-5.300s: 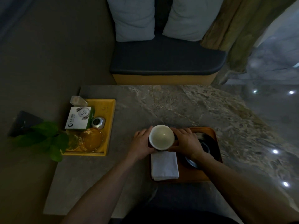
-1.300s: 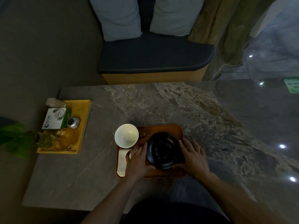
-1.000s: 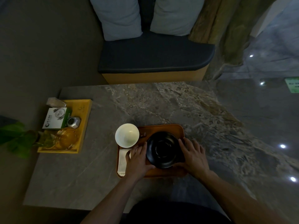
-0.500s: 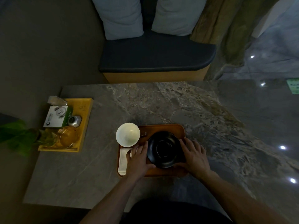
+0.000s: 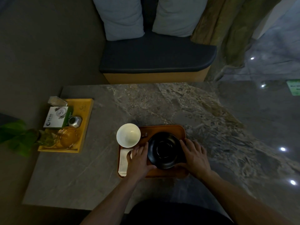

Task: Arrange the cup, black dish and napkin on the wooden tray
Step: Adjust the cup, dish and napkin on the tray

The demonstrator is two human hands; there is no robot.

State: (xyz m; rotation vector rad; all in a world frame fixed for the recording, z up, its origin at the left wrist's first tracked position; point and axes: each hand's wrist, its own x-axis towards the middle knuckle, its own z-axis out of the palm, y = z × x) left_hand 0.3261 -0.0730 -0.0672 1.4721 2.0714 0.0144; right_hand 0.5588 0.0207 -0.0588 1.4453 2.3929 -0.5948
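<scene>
Legible markings: none can be read with certainty.

The white-and-green box (image 5: 57,117) in the yellow tray (image 5: 86,125), at the far left of the surface (image 5: 162,103), carries a round dark logo, a line of small characters beside it and a circular graphic; all are too small and dim to read. A green sign (image 5: 294,87) at the far right edge shows pale lettering, likewise illegible.
</scene>
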